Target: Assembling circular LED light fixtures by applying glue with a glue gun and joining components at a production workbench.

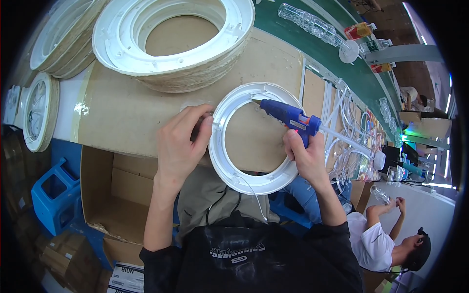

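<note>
Head view: white ring (229,166) at frame centre — overhangs cardboard table (127,112) edge.
Left hand (181,141): pinches ring's left rim.
Right hand (304,155): fist around blue glue gun (288,116) — nozzle on upper rim.

White plastic ring (229,161) lying flat on cardboard bench edge, blue glue gun (288,117) nozzle touching its inner rim

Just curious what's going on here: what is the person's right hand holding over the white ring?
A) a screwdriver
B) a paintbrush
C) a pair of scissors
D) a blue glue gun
D: the right hand grips a blue glue gun by its handle, its nozzle pointing at the inner edge of the white ring.
</note>
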`<state>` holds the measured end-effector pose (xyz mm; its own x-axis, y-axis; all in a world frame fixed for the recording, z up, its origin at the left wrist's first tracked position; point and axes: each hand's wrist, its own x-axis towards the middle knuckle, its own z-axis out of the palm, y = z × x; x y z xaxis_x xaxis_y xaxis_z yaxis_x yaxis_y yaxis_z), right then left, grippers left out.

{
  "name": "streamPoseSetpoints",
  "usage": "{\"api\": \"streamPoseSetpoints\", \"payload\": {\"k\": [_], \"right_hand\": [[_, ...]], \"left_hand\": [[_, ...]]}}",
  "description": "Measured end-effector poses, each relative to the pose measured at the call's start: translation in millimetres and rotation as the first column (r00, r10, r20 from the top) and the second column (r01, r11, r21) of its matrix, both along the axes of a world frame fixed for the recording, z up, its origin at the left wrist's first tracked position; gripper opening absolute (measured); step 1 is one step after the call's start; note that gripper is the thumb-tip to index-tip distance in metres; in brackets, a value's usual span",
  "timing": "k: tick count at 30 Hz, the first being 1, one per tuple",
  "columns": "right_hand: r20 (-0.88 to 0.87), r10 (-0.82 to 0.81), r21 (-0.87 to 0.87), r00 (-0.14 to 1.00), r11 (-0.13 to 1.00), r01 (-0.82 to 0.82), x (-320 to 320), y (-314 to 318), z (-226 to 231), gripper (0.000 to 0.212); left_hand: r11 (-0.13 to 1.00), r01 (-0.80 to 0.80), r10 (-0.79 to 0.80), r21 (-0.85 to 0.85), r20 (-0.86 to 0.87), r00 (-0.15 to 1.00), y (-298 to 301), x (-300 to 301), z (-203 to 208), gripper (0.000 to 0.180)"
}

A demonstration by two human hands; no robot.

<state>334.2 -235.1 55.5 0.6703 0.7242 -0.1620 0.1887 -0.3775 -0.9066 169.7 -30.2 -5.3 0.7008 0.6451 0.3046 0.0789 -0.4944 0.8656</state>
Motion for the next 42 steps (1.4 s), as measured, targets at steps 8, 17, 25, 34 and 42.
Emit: {"api": "streamPoseSetpoints", "payload": {"k": [8,17,25,34,42], "right_hand": [[-0.231,0.026,0.023,0.973,1.0,-0.021,-20.1,-5.3,29.1,0.026],[-0.208,0.145,-0.053,0.967,0.986,-0.159,-35.7,2.4,8.7,0.02],[-0.278,0.138,-0.101,0.951,0.98,-0.172,-30.3,-3.0,0.3,0.026],[-0.208,0.176,-0.058,0.962,0.98,-0.192,-33.9,0.7,-1.4,0.02],[-0.199,0.172,-0.023,0.965,0.983,-0.18,-34.4,-2.2,-1.4,0.02]], "left_hand": [[1.0,-0.003,0.003,0.011,-0.014,1.0,0.7,-0.2,0.3,0.016],[1.0,0.002,-0.002,-0.006,-0.003,1.0,1.1,0.3,1.4,0.013],[1.0,-0.006,0.006,-0.021,0.01,1.0,0.1,-0.2,1.0,0.013],[1.0,-0.01,0.01,-0.003,-0.001,1.0,0.5,-1.0,1.2,0.013],[1.0,-0.012,0.012,-0.001,-0.002,1.0,0.5,-0.8,-0.3,0.012]]}}
